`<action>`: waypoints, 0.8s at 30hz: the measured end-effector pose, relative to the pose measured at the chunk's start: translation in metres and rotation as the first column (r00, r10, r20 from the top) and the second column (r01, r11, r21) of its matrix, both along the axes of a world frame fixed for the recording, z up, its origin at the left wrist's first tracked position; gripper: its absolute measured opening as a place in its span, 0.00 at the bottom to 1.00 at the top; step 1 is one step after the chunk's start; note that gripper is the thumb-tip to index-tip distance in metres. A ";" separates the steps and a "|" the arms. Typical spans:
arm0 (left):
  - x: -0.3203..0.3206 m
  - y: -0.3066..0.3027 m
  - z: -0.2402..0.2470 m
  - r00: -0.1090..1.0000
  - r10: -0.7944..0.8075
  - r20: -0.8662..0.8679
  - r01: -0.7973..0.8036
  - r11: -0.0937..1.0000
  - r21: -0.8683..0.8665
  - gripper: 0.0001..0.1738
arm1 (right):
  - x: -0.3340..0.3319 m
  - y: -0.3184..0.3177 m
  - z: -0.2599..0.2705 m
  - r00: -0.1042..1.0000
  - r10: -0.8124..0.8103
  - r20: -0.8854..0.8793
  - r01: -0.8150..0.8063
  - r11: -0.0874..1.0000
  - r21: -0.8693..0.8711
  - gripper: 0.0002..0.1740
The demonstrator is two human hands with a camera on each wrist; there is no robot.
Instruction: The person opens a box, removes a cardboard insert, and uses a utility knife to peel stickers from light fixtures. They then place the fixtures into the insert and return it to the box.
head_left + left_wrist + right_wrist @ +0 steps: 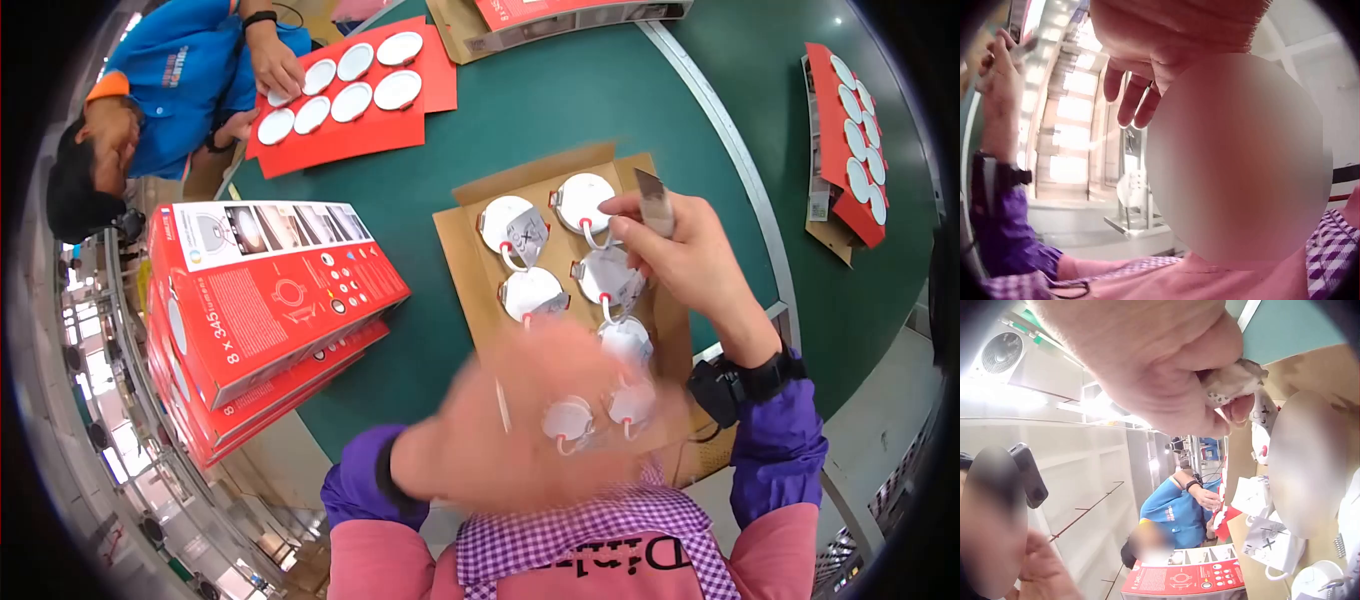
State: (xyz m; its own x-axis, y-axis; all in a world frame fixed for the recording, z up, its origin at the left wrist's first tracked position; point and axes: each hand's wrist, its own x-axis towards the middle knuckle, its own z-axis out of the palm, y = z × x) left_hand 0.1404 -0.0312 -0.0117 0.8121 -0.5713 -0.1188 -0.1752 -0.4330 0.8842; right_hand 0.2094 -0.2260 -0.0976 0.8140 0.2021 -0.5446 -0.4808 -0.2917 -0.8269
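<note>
An open cardboard box (pixel 455 265) holds several round white lamps (pixel 532 292) with white cables and printed tags. Over its upper right side, the right hand (pixel 695 255) grips a blade with a pale wrapped handle (pixel 656 212), its fingertips close to a lamp. In the right wrist view, the fingers of the right hand (pixel 1154 362) curl round that pale handle (pixel 1232 381). Blurred and raised above the near part of the box is the left hand (pixel 530 420), hiding some of the contents. The left wrist view shows the left hand (pixel 1175 37) with relaxed fingers and nothing held.
Red printed boxes (pixel 290 310) are stacked at the left of the green table (pixel 540 100). At the upper left another person (pixel 170 90) reaches over a red panel with white discs (pixel 375 143). A similar red box (pixel 835 165) stands at far right; another lies at the top.
</note>
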 end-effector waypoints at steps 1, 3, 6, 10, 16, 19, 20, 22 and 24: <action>0.000 0.015 -0.061 0.882 0.129 0.453 -0.150 0.989 0.012 0.32 | 0.003 0.004 -0.005 1.000 -0.003 0.010 0.003 1.000 0.011 0.09; 0.032 0.020 -0.088 0.867 0.210 0.453 -0.356 0.896 0.265 0.38 | 0.009 0.012 -0.027 0.861 0.193 0.470 -0.093 0.969 -0.228 0.09; 0.042 0.036 -0.117 0.889 0.099 0.446 -0.321 0.831 0.455 0.42 | 0.029 0.026 -0.049 0.643 0.326 0.693 -0.136 0.939 -0.315 0.10; 0.049 0.042 -0.120 0.955 0.092 0.280 -0.219 0.859 0.463 0.45 | 0.040 0.035 -0.067 0.463 0.586 0.666 -0.285 0.809 -0.514 0.10; 0.055 0.042 -0.121 0.978 0.168 0.122 -0.202 0.898 0.391 0.49 | 0.042 0.042 -0.065 0.465 0.682 0.564 -0.373 0.729 -0.574 0.10; 0.055 0.043 -0.120 0.976 0.206 0.077 -0.219 0.903 0.369 0.49 | 0.046 0.045 -0.060 0.484 0.695 0.532 -0.402 0.716 -0.570 0.09; 0.055 0.043 -0.120 0.976 0.206 0.068 -0.217 0.906 0.364 0.49 | 0.047 0.046 -0.060 0.487 0.697 0.526 -0.406 0.714 -0.571 0.08; 0.055 0.043 -0.121 0.976 0.208 0.070 -0.220 0.907 0.359 0.48 | 0.046 0.047 -0.061 0.478 0.703 0.527 -0.411 0.709 -0.573 0.08; 0.055 0.044 -0.120 0.975 0.214 0.065 -0.223 0.905 0.363 0.48 | 0.043 0.047 -0.064 0.470 0.710 0.525 -0.416 0.703 -0.577 0.09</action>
State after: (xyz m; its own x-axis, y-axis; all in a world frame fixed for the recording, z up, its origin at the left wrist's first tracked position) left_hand 0.1955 0.0133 -0.1314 0.9165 -0.2993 -0.2653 -0.0576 -0.7552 0.6529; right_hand 0.2525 -0.1786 -0.1615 0.7224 0.6907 -0.0305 0.5387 -0.5900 -0.6014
